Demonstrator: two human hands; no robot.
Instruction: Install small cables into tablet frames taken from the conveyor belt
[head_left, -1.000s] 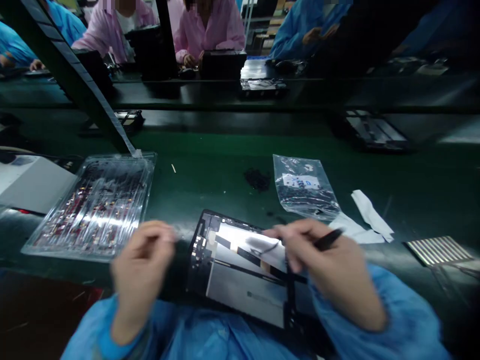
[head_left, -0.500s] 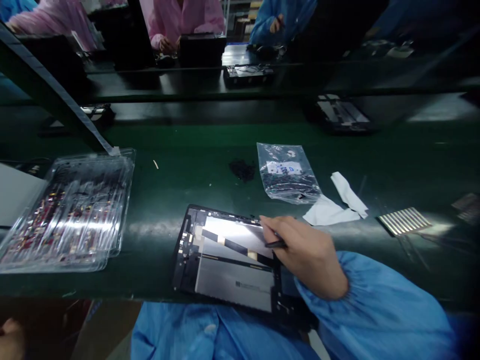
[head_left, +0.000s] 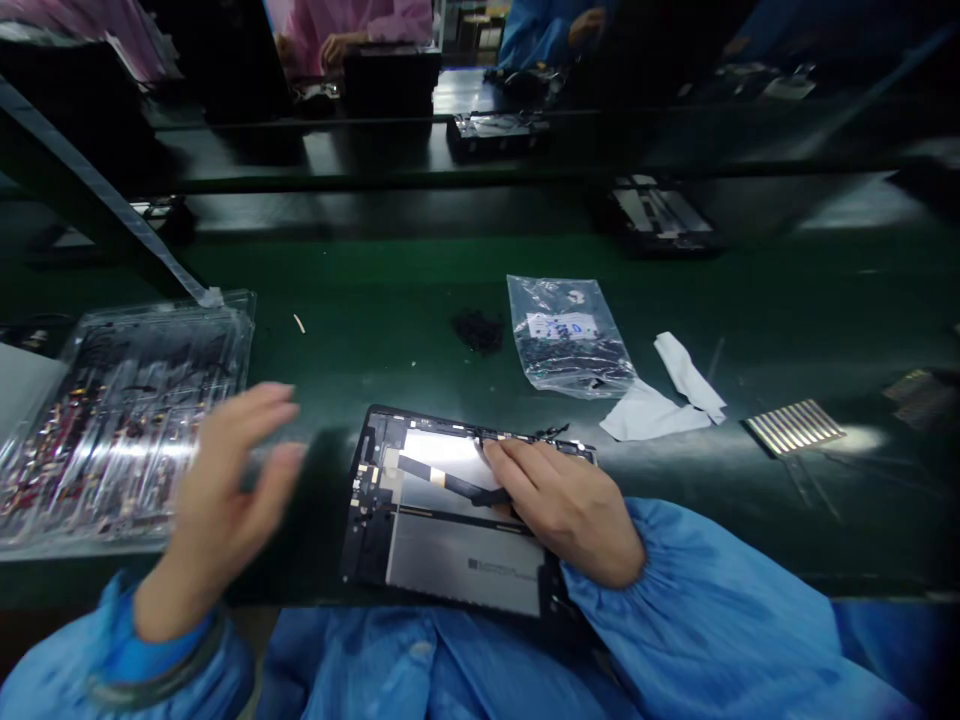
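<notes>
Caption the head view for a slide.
Right hand presses on an opened tablet; left hand hovers beside a parts tray.

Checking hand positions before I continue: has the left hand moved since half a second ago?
Yes. The left hand has come up from the bottom left corner and now hovers, open, between the clear parts tray and the opened tablet.

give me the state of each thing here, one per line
tablet: back cover off, insides showing, flat at the bench edge
right hand: resting on the tablet, fingers pressed on its inner parts
left hand: open, blurred, raised between tray and tablet, holding nothing
plastic tray: clear lid shut, parts inside
plastic bag: lying flat, small dark parts inside
white paper scraps: loose, crumpled
</notes>
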